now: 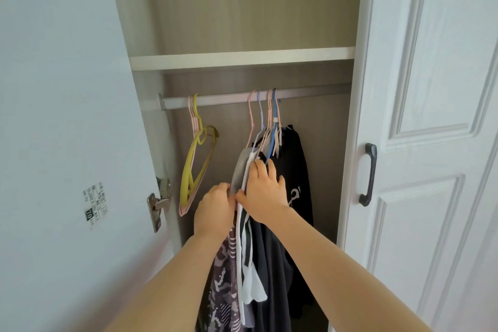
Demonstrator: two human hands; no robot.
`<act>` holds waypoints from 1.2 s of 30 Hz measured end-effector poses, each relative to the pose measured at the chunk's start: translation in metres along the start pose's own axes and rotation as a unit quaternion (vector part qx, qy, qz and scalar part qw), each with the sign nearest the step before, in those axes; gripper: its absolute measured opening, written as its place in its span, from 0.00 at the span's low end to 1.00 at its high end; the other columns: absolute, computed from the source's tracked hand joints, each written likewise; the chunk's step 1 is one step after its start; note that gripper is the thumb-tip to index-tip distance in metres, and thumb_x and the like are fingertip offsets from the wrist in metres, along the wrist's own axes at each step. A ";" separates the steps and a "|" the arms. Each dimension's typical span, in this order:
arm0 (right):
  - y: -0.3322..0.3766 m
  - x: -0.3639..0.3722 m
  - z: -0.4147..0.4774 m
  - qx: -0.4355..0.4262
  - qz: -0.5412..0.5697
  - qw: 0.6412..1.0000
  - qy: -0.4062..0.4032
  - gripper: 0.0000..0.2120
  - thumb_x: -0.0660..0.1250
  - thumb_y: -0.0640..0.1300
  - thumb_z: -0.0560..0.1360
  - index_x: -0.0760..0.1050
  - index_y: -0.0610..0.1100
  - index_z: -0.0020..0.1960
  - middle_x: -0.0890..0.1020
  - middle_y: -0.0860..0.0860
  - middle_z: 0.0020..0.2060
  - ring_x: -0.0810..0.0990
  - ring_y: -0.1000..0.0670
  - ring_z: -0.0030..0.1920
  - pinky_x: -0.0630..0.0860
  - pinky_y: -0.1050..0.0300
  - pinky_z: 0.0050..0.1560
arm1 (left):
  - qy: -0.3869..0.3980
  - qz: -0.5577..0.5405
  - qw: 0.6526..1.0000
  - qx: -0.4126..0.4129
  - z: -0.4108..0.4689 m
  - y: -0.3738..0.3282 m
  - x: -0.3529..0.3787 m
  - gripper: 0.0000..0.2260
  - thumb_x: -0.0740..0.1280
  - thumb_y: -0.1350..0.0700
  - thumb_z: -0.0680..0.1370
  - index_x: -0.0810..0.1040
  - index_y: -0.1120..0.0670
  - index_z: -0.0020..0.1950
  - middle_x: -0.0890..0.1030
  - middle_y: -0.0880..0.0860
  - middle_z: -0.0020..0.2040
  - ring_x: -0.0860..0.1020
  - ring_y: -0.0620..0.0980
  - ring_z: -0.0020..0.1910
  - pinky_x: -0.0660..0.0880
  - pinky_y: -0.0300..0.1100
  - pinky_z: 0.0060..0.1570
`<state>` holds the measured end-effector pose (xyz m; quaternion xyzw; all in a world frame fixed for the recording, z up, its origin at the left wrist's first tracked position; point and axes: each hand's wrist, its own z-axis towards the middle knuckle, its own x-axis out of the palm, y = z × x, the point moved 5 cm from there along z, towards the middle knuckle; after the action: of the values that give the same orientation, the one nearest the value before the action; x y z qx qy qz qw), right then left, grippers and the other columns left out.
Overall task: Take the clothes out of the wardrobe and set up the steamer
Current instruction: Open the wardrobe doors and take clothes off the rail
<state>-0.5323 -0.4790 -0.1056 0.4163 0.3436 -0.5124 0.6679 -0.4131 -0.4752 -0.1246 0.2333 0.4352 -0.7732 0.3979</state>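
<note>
Several garments hang on thin hangers from the wardrobe rail (226, 99): a grey top (239, 170), a white piece (252, 288), a purple patterned one (223, 277) and dark clothes (293, 170). My left hand (214, 210) pinches the edge of the grey top from the left. My right hand (265, 191) lies spread on the white and dark clothes, fingers pushed between them, thumb beside my left fingers. No steamer is in view.
Empty yellow and pink hangers (195, 164) hang at the rail's left end. A shelf (242, 58) sits above the rail. The left door (67, 143) stands open with a hinge (159, 201); the right door (431, 143) carries a dark handle (368, 174).
</note>
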 end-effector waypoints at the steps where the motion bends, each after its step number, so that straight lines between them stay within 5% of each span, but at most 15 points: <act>1: -0.003 -0.001 -0.001 0.001 -0.003 1.000 -0.002 0.37 0.62 0.56 0.75 0.52 0.40 0.76 0.56 0.45 0.75 0.48 0.40 0.76 0.60 0.36 0.70 | 0.004 -0.011 1.000 -0.001 0.000 -0.001 0.002 0.10 0.61 0.51 0.81 0.77 0.54 0.56 0.80 0.51 0.49 0.80 0.52 0.47 0.79 0.51 0.47; 5: -0.026 -0.007 -0.004 -0.002 -0.017 1.000 -0.005 0.35 0.63 0.51 0.74 0.54 0.39 0.75 0.57 0.44 0.75 0.50 0.41 0.76 0.61 0.40 0.71 | 0.008 -0.058 0.998 -0.009 0.001 -0.012 0.011 0.06 0.63 0.53 0.79 0.77 0.53 0.50 0.80 0.51 0.46 0.79 0.51 0.43 0.79 0.50 0.46; 12: -0.062 -0.020 -0.011 -0.003 0.014 1.000 -0.016 0.31 0.65 0.44 0.75 0.58 0.39 0.74 0.59 0.46 0.75 0.51 0.43 0.77 0.60 0.47 0.74 | 0.046 -0.110 0.992 -0.029 0.019 -0.047 0.023 0.15 0.63 0.55 0.78 0.71 0.57 0.64 0.79 0.55 0.49 0.77 0.52 0.44 0.72 0.43 0.41; 18: -0.069 -0.029 -0.003 0.004 -0.012 0.999 -0.030 0.30 0.65 0.45 0.75 0.59 0.39 0.73 0.64 0.44 0.70 0.61 0.43 0.71 0.66 0.50 0.70 | 0.042 -0.117 0.992 -0.016 0.055 -0.063 0.031 0.13 0.65 0.57 0.77 0.71 0.57 0.60 0.77 0.56 0.50 0.74 0.51 0.44 0.68 0.41 0.39; 26: -0.062 -0.049 0.031 0.036 -0.045 0.996 -0.063 0.23 0.63 0.50 0.77 0.64 0.40 0.67 0.71 0.42 0.62 0.69 0.41 0.61 0.74 0.50 0.58 | 0.045 -0.149 0.986 -0.065 0.106 -0.064 0.036 0.14 0.64 0.55 0.78 0.76 0.61 0.61 0.75 0.60 0.60 0.74 0.58 0.58 0.69 0.43 0.49; 33: -0.055 -0.047 0.061 0.048 -0.037 0.994 -0.095 0.19 0.64 0.43 0.76 0.67 0.39 0.64 0.71 0.42 0.61 0.68 0.40 0.60 0.72 0.51 0.56 | 0.041 -0.273 0.946 -0.168 0.135 -0.053 0.042 0.11 0.66 0.62 0.75 0.81 0.58 0.56 0.82 0.59 0.52 0.80 0.57 0.49 0.78 0.46 0.46; 36: -0.049 -0.043 0.066 0.063 -0.036 0.993 -0.089 0.18 0.64 0.41 0.76 0.68 0.38 0.63 0.72 0.41 0.61 0.69 0.40 0.61 0.71 0.48 0.58 | 0.039 -0.362 0.901 -0.235 0.140 -0.053 0.043 0.05 0.67 0.63 0.75 0.82 0.61 0.49 0.81 0.58 0.44 0.78 0.56 0.43 0.76 0.45 0.46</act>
<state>-0.5881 -0.5280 -0.0497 0.3976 0.2646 -0.5914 0.6497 -0.4835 -0.5974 -0.0574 -0.0110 0.6736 -0.7298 0.1166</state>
